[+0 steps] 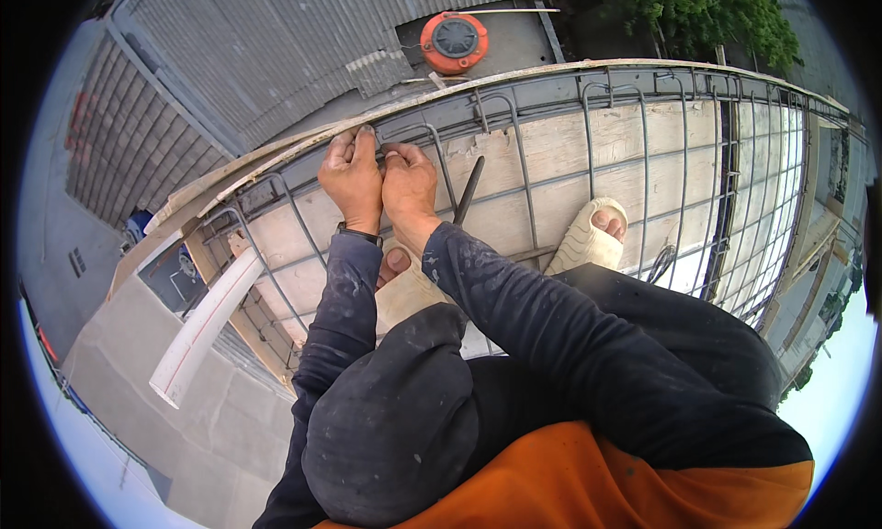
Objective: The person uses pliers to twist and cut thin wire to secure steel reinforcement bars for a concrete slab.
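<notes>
My left hand (pixel 352 182) and my right hand (pixel 410 187) are side by side at the far edge of a steel rebar cage (pixel 524 152). Both have their fingers curled and pinched close together near a bar; what lies between the fingertips is too small to make out. A dark straight rod (pixel 470 189) sticks up beside my right forearm, its lower end hidden by the sleeve. Pale plywood (pixel 560 143) lies under the bars. My sandalled feet (pixel 593 235) are set among the bars, one partly hidden behind my right arm.
A white pipe (pixel 207 327) juts out at the left end of the cage. Beyond the formwork's far edge (pixel 542 73) lie a corrugated roof (pixel 266 51), an orange round tank (pixel 453 42) and a tree (pixel 707 15), lower down. A drop shows at the left.
</notes>
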The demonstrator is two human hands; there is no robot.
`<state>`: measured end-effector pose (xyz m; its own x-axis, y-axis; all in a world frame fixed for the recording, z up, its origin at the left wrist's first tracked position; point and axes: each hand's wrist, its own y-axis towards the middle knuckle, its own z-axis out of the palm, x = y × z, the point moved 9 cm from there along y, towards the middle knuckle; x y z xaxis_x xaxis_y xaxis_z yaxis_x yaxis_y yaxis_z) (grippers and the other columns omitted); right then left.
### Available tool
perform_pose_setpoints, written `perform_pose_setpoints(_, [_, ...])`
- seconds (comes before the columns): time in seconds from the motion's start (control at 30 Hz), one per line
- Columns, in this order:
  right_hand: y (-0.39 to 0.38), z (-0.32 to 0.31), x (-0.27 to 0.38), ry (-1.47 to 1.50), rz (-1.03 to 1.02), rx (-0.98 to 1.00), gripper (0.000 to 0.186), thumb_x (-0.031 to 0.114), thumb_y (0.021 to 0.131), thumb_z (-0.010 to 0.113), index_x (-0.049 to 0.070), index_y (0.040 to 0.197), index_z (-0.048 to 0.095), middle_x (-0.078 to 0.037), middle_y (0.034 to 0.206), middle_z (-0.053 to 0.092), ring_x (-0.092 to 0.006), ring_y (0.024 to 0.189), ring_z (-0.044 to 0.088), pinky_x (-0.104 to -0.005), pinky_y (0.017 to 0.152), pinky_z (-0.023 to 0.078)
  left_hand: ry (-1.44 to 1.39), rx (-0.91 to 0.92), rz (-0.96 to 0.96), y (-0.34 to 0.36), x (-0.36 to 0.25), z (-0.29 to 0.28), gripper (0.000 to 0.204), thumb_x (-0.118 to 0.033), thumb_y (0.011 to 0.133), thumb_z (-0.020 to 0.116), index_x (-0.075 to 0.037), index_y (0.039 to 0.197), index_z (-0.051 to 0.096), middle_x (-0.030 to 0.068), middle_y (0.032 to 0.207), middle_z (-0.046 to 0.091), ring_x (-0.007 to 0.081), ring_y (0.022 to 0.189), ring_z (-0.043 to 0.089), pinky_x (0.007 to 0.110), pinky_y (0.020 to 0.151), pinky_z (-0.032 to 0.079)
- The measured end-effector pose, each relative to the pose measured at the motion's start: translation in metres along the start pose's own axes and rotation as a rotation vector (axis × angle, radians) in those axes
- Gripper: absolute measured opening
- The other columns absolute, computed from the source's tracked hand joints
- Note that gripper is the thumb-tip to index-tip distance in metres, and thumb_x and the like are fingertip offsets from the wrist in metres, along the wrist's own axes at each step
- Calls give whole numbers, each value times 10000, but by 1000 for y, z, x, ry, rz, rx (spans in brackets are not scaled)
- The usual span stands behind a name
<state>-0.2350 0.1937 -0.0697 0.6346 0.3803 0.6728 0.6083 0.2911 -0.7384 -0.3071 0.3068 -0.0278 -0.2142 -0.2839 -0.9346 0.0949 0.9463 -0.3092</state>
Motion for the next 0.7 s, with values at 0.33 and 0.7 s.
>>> perform_pose_setpoints(0.33, [-13,7,2,312,288,150,273,134,1033,616,-56,1201,717,-75,912,718,-141,751,623,-315,689,502,-153,-5,-136,1,14,-7,167,-58,965,728,76,1065,717,59,931,746,61,733,621,208,635,475])
perform_pose_setpoints(0.7, [0,0,4,110,144,133,252,130,1012,649,-40,1174,741,-58,818,687,-131,685,604,-312,620,481,-131,35,-79,-4,7,-4,116,-40,960,722,48,1033,703,58,943,754,85,809,661,229,720,509])
